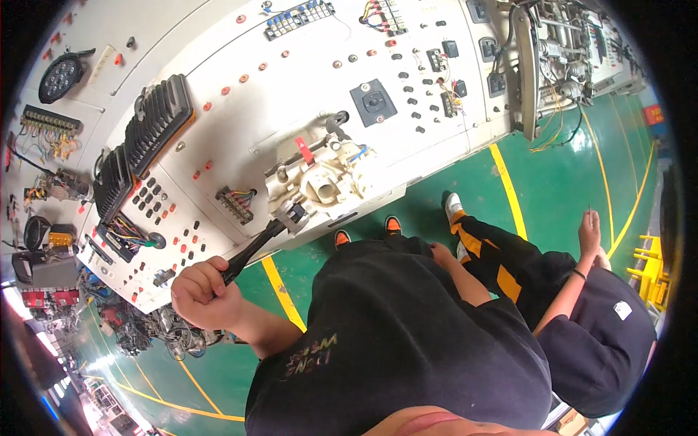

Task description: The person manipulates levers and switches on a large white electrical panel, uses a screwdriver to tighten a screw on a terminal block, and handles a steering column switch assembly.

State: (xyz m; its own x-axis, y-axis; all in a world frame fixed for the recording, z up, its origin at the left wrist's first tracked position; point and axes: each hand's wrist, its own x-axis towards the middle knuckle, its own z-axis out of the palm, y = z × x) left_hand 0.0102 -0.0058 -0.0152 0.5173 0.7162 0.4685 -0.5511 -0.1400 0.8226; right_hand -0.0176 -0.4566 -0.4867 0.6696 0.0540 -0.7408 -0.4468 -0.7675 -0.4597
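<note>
My left hand [207, 293] is closed around the end of a black stalk lever [254, 251]. The stalk runs up and right into a cream-coloured switch assembly [320, 182], which looks like a steering column switch with a round hole in its middle. A red tab [304, 150] sticks up from that assembly, and a second dark lever end [337, 125] is on its far side. Down at my right side hangs my right hand [440, 253], apart from the panel; its fingers are partly hidden against dark clothing.
A white panel [247, 109] carries terminal blocks, coloured sockets, a black square switch plate [374, 102] and finned black lamps [160, 120]. To my right stands another person [592, 327] with one hand [590, 234] raised. The green floor [465, 178] bears yellow lines.
</note>
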